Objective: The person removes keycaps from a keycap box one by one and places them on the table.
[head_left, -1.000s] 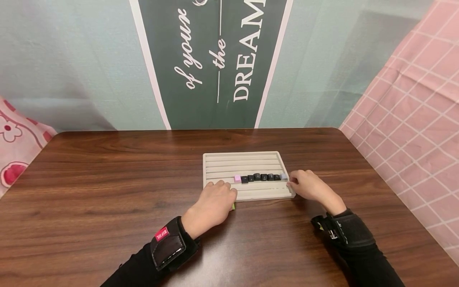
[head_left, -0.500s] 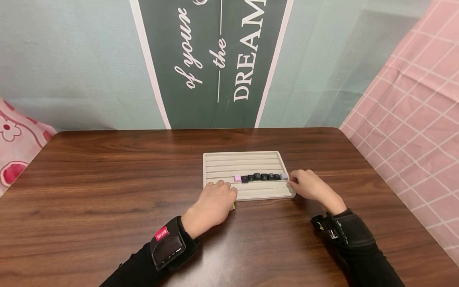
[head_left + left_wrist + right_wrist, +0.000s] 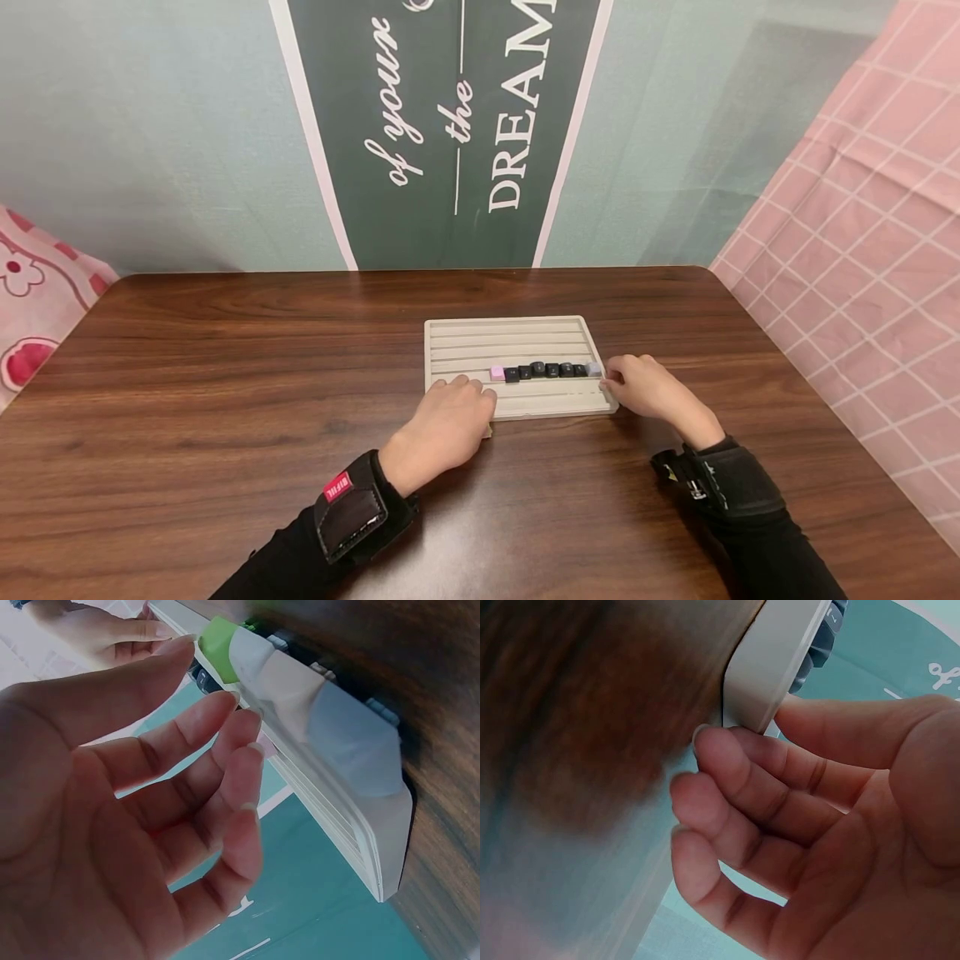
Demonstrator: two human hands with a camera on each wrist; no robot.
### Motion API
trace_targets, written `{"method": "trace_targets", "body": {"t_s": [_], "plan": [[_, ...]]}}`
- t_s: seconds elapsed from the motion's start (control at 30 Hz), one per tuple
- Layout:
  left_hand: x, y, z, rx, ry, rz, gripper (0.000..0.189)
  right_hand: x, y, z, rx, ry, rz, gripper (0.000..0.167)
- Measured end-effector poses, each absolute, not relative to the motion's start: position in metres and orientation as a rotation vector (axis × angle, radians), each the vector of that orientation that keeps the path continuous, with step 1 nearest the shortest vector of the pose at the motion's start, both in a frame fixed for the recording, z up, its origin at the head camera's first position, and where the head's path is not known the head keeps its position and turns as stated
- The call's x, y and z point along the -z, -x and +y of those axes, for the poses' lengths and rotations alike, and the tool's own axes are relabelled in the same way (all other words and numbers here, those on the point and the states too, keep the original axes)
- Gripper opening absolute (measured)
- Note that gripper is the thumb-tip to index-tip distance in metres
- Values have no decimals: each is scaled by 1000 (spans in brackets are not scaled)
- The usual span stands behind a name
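Note:
A cream ridged tray [image 3: 513, 340] lies on the table. Along one groove runs a row of keycaps: a pink keycap [image 3: 497, 373] at its left end, several black keycaps [image 3: 538, 370], then a grey keycap [image 3: 593, 369]. My left hand [image 3: 446, 421] is over the tray's front left part, fingers loosely bent. In the left wrist view its thumb tip overlaps a green keycap-like piece [image 3: 217, 649], beside white [image 3: 251, 654], beige [image 3: 291, 688] and blue-grey [image 3: 356, 739] pieces along the tray's front side. My right hand [image 3: 648, 390] pinches the tray's right front corner between thumb and fingers.
The brown wooden table [image 3: 225, 375] extends around the tray. A printed curtain [image 3: 442, 167] hangs behind it, and a pink checked cloth [image 3: 862, 208] hangs on the right. At the far left is a patterned pink cloth [image 3: 37, 300].
Beneath my left hand a small pale patch now shows where a green one showed before. Both hands and the tray have otherwise stayed in place.

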State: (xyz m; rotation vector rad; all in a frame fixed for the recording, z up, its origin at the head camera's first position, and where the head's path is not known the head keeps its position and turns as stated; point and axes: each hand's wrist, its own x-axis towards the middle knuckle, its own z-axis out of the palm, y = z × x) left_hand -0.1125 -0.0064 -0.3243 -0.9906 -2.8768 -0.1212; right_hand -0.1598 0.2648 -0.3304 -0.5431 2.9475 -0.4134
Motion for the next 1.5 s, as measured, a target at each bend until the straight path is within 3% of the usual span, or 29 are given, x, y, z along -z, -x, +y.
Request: {"method": "trace_targets", "body": {"t_s": [1.5], "plan": [[313,137,6,224,849,-2945,17,330,159,265,428,531,2946,26]]}}
